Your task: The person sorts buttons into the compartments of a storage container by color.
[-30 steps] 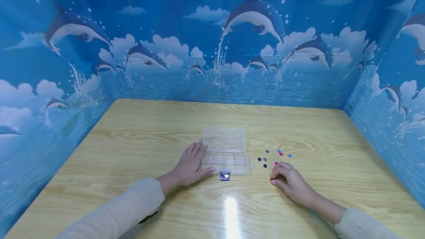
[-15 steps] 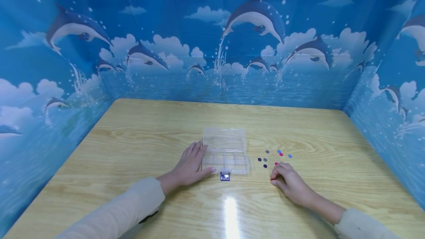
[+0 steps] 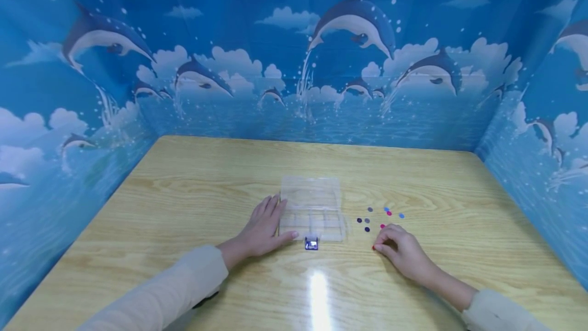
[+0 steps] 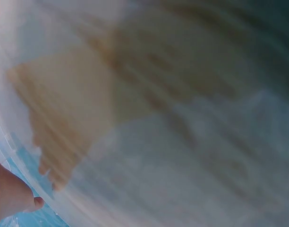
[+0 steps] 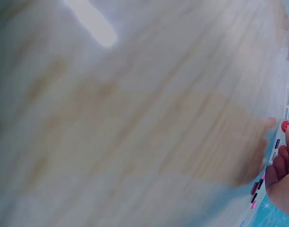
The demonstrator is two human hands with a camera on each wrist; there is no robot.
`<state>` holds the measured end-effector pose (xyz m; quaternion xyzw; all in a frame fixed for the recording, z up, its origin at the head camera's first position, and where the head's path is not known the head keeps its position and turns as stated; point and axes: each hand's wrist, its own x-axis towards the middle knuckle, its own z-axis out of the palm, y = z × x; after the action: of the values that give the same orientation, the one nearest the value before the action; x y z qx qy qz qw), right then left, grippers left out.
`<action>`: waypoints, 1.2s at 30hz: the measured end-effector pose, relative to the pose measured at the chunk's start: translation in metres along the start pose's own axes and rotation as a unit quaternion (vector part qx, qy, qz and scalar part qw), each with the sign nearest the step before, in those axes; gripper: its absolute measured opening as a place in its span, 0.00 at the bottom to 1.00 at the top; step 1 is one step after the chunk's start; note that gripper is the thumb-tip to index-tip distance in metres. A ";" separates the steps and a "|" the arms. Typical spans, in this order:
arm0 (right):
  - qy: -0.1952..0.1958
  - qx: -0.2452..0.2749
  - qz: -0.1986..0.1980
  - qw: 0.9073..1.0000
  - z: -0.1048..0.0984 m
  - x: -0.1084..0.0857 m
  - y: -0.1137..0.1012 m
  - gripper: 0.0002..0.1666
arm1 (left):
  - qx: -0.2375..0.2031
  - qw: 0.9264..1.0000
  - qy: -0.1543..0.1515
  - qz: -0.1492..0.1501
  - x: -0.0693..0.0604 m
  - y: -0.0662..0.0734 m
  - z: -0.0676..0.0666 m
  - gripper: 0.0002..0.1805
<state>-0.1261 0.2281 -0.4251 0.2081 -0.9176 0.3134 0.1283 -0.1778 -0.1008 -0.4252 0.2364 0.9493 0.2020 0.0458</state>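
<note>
My right hand [image 3: 406, 253] pinches a small red button [image 5: 285, 126] between thumb and fingertips, low over the table. Holes show in its face in the right wrist view. My left hand [image 3: 263, 230] rests flat with extended fingers along the left side of a clear plastic compartment box [image 3: 310, 193]. The box's lid lies back, away from me, and a dark purple latch [image 3: 311, 243] sticks out at its front. Just beyond the right hand lie several flat round pieces, among them a pink one [image 3: 389, 213], a blue one [image 3: 401, 216] and a dark one [image 3: 359, 220].
The wood-grain table [image 3: 206, 178] runs back to a blue dolphin-print curtain [image 3: 275, 111], which also closes off both sides. A bright light reflection [image 3: 320, 295] falls on the tabletop in front of the box.
The red button shows a little more at my right fingertips, with the fingers slightly shifted. My left hand, the box and the loose round pieces stay where they were.
</note>
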 end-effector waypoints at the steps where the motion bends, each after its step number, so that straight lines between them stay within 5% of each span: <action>1: 0.000 0.004 0.004 1.000 0.000 0.000 -0.001 0.09 | 0.000 1.000 0.001 0.001 0.000 0.000 0.000 0.47; 13: -0.011 0.077 0.079 0.994 -0.004 0.004 -0.006 0.06 | -0.007 1.000 0.005 0.007 0.000 0.001 -0.001 0.46; 21: -0.011 0.070 0.137 0.988 -0.008 0.010 -0.012 0.04 | -0.004 1.000 -0.006 -0.001 -0.001 0.002 -0.002 0.46; 36: -0.008 0.110 0.169 0.979 -0.008 0.021 -0.026 0.03 | -0.004 1.000 -0.009 -0.001 -0.001 0.003 -0.004 0.47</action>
<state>-0.1316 0.2079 -0.3975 0.0653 -0.9006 0.4277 0.0426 -0.1762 -0.1009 -0.4204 0.2375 0.9482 0.2039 0.0552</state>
